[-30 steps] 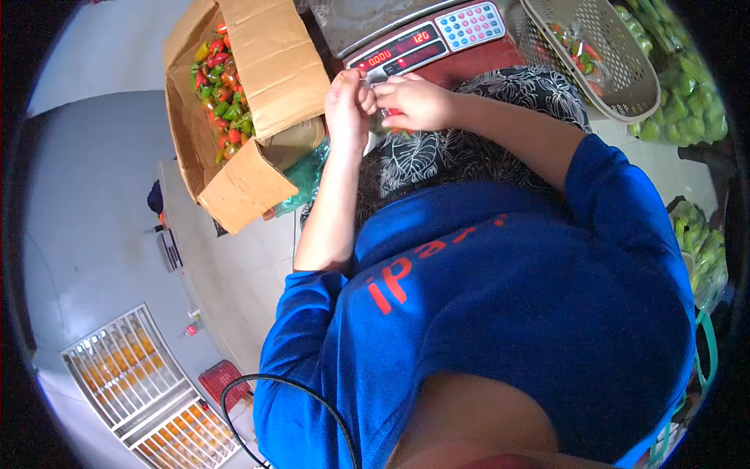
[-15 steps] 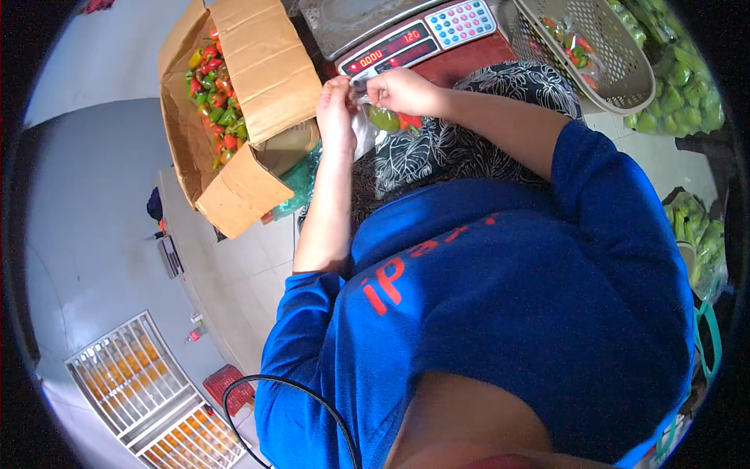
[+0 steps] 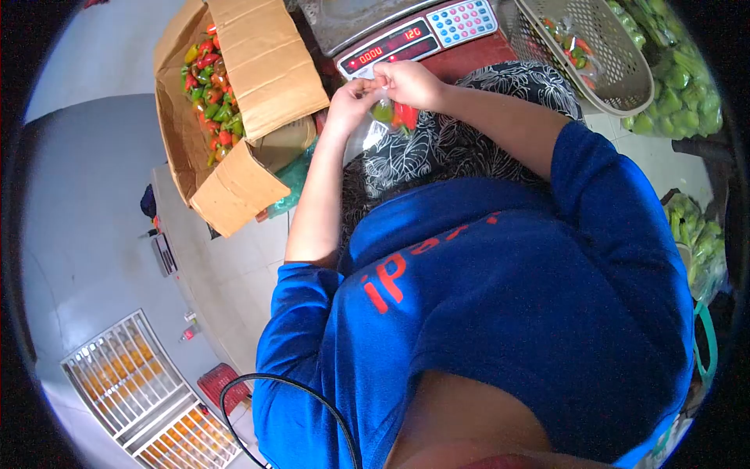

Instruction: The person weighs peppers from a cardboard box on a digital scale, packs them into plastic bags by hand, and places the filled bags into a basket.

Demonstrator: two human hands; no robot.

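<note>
My left hand (image 3: 353,106) and my right hand (image 3: 409,84) meet just in front of the scale, above my lap. Between them they pinch the gathered top of a small clear plastic bag (image 3: 401,117). Through its film show a green pepper and red ones; the bag hangs below my fingers over patterned black-and-white fabric (image 3: 402,160). Both hands have their fingers closed on the plastic, the tips almost touching. Right behind them stands a digital scale (image 3: 391,48) with red lit numbers and a keypad.
An open cardboard box (image 3: 269,62) of red, green and yellow peppers (image 3: 215,102) stands at left. On the right, a plastic basket (image 3: 625,78) holds bagged peppers (image 3: 578,55). Bags of green vegetables (image 3: 683,98) lie beyond it. A red basket (image 3: 223,383) sits lower left.
My left hand has moved right and slightly down, closer to my right hand. The bag's top is now gathered between both hands, and the bag hangs more upright.
</note>
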